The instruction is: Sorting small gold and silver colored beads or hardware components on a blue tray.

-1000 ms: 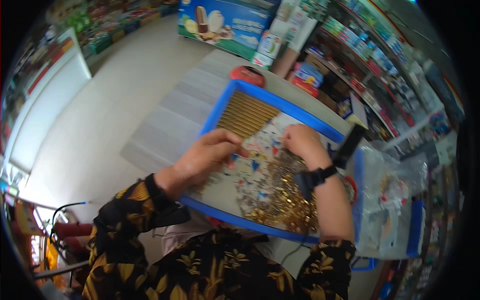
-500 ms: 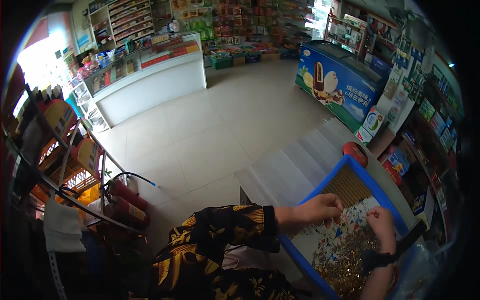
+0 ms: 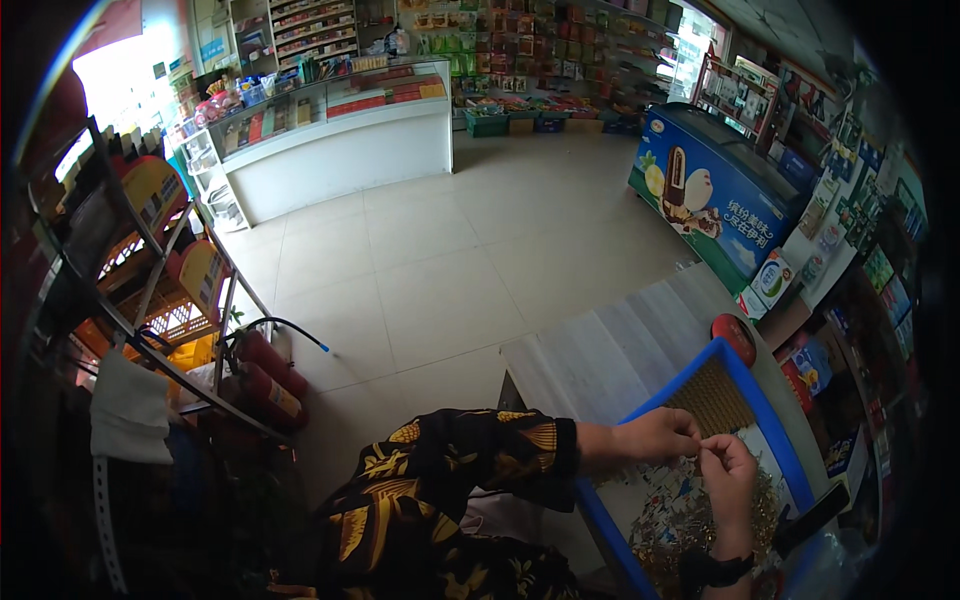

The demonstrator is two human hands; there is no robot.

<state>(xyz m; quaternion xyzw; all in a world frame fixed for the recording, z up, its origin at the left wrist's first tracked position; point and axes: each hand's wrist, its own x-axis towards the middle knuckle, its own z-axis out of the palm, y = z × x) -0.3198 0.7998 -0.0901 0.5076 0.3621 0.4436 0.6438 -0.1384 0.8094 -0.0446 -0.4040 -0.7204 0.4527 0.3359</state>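
Both hands meet over a blue-rimmed tray [image 3: 690, 366] on the table. My left hand [image 3: 655, 437] comes in from the left with its fingers closed in a pinch. Right against it, my right hand [image 3: 730, 478] pinches too, fingertips touching or nearly touching the left ones. Whatever sits between the fingertips is too small to make out. Below the hands lies a loose heap of small shiny gold and silver pieces [image 3: 665, 520], mixed with blue, red and white bits. Tight rows of small gold-brown pieces [image 3: 738, 398] fill the tray's far end. My right wrist wears a black band.
The grey wood-grain table [image 3: 600, 360] carries a red rounded object [image 3: 734, 338] beyond the tray and a dark phone-like slab [image 3: 812, 518] at its right. Red fire extinguishers [image 3: 270, 395] and a rack stand left. A glass counter [image 3: 340, 140] and blue chest freezer [image 3: 710, 195] stand farther off.
My right hand has moved left to meet my left hand, which has shifted slightly right. Before, the two were apart. The whole view has swung somewhat to the left.
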